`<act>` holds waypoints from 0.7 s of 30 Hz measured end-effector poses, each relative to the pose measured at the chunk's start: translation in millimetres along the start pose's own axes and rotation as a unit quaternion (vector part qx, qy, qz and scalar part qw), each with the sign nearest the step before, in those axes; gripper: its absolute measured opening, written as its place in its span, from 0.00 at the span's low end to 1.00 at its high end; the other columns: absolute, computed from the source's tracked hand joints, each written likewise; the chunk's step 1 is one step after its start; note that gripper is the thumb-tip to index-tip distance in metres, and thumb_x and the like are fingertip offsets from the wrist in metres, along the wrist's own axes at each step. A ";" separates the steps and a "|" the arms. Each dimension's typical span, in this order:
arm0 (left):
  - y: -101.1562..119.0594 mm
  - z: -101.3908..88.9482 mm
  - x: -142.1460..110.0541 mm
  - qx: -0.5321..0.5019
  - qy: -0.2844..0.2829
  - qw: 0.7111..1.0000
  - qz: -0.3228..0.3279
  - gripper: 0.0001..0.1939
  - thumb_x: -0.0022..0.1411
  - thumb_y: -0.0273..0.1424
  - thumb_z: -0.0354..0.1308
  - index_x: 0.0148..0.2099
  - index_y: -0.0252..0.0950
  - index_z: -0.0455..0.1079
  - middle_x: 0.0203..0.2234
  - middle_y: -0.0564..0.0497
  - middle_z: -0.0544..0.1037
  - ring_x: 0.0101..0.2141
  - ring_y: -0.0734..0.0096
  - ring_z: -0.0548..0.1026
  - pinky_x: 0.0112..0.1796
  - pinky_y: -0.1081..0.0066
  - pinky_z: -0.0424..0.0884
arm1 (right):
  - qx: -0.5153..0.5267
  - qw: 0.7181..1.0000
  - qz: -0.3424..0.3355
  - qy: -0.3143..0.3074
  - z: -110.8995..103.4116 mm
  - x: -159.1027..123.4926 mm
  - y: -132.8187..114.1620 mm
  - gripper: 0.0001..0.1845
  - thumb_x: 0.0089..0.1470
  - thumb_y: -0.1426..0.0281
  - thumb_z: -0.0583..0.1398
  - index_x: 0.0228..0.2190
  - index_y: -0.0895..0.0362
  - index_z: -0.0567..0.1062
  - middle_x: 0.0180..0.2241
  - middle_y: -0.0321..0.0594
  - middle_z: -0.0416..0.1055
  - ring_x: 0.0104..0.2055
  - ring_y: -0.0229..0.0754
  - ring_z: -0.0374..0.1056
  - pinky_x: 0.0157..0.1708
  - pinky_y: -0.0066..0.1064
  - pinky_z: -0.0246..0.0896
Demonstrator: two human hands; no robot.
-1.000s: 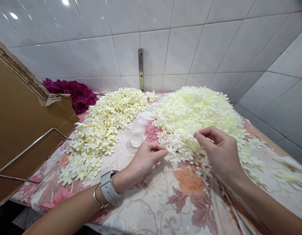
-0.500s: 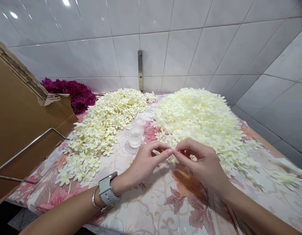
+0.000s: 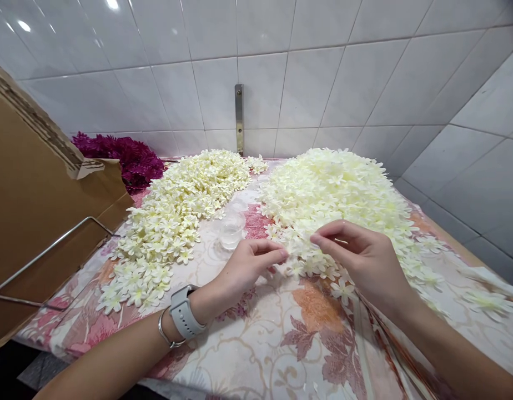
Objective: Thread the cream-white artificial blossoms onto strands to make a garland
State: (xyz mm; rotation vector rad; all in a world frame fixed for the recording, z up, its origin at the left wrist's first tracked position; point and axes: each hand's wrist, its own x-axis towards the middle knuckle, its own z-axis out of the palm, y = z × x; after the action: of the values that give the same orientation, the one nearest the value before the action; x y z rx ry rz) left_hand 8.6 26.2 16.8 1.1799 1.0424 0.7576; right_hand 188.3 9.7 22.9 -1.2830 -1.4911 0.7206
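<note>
My left hand (image 3: 250, 268), with a pale watch (image 3: 185, 313) and a silver bracelet (image 3: 164, 331) at its wrist, is closed in a pinch above the table. Anything between its thumb and finger is too small to make out. A short gap away, my right hand (image 3: 367, 258) also has thumb and forefinger pressed together, in front of the right pile of pale artificial flowers (image 3: 335, 189); what it pinches, if anything, cannot be seen. Just beyond my left hand stands a small clear cup (image 3: 231, 229). Left of the cup lies another heap of cream flowers (image 3: 165, 216).
A brown cardboard box (image 3: 44, 222) with a bent metal wire (image 3: 44, 258) beside it fills the left side. Purple flowers (image 3: 127, 158) lie behind it. A patterned cloth (image 3: 248, 361) covers the table, and a tiled wall (image 3: 260, 83) with a metal bracket (image 3: 239, 119) closes the back.
My hands, which met at the fingertips, have come apart. The right one has moved to the right; the left has shifted only slightly.
</note>
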 end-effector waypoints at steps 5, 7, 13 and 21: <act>-5.9 -1.3 2.8 0.010 0.028 1.000 0.005 0.09 0.52 0.34 0.60 0.25 0.32 0.72 0.20 0.54 0.71 0.21 0.80 0.64 0.24 0.78 0.59 | -0.011 0.997 0.024 0.066 -7.6 6.3 1.9 0.09 0.46 0.62 0.63 0.24 0.55 0.74 0.22 0.35 0.68 0.24 0.36 0.63 0.21 0.26 0.57; -7.5 -1.6 3.8 0.010 0.030 0.999 0.003 0.10 0.53 0.34 0.59 0.26 0.32 0.73 0.21 0.54 0.71 0.22 0.79 0.65 0.24 0.77 0.59 | -0.021 0.997 0.027 0.068 -8.0 7.4 2.8 0.11 0.47 0.61 0.62 0.25 0.56 0.75 0.21 0.35 0.67 0.23 0.36 0.63 0.21 0.27 0.57; -7.1 -1.9 3.1 0.130 0.062 0.986 0.080 0.15 0.56 0.29 0.55 0.47 0.34 0.71 0.40 0.46 0.75 0.35 0.68 0.71 0.33 0.72 0.67 | -0.071 0.996 0.001 0.063 -8.3 7.7 3.2 0.10 0.49 0.61 0.60 0.26 0.55 0.74 0.26 0.37 0.71 0.26 0.38 0.65 0.23 0.28 0.59; -18.0 6.7 -16.3 0.373 -0.002 0.862 0.344 0.14 0.61 0.24 0.48 0.48 0.34 0.68 0.43 0.42 0.72 0.44 0.62 0.69 0.44 0.65 0.66 | -0.311 0.906 -0.231 0.170 -16.5 16.1 13.9 0.04 0.52 0.68 0.57 0.32 0.54 0.70 0.32 0.42 0.72 0.34 0.45 0.68 0.32 0.36 0.61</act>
State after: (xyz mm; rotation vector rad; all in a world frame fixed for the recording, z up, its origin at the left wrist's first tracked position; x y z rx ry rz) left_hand 8.2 4.7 3.6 2.3012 0.9248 0.9142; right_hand 209.7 26.0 20.6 -1.3386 -1.6954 -0.3138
